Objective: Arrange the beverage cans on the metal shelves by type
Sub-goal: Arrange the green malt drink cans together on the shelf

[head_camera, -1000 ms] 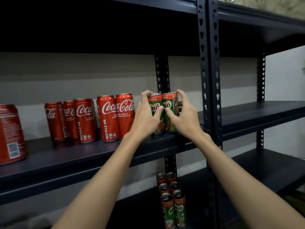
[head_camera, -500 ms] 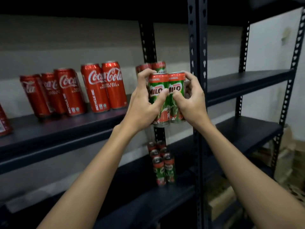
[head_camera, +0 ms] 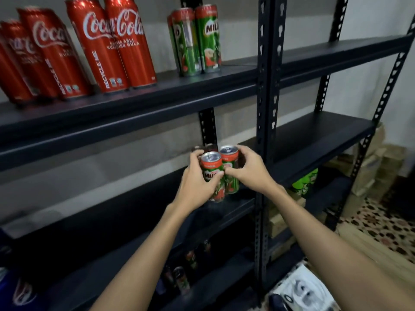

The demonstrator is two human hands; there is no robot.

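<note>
Left hand point(head_camera: 195, 187) and right hand point(head_camera: 249, 170) together grip two Milo cans point(head_camera: 219, 170).

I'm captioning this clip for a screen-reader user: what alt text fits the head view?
Two hands, left hand and right hand, each grip a green Milo can side by side at the lower shelf. On the upper shelf stand red Coca-Cola cans and two more Milo cans.

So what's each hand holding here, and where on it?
Left hand grips one Milo can around its body; right hand grips the other Milo can likewise.
</note>
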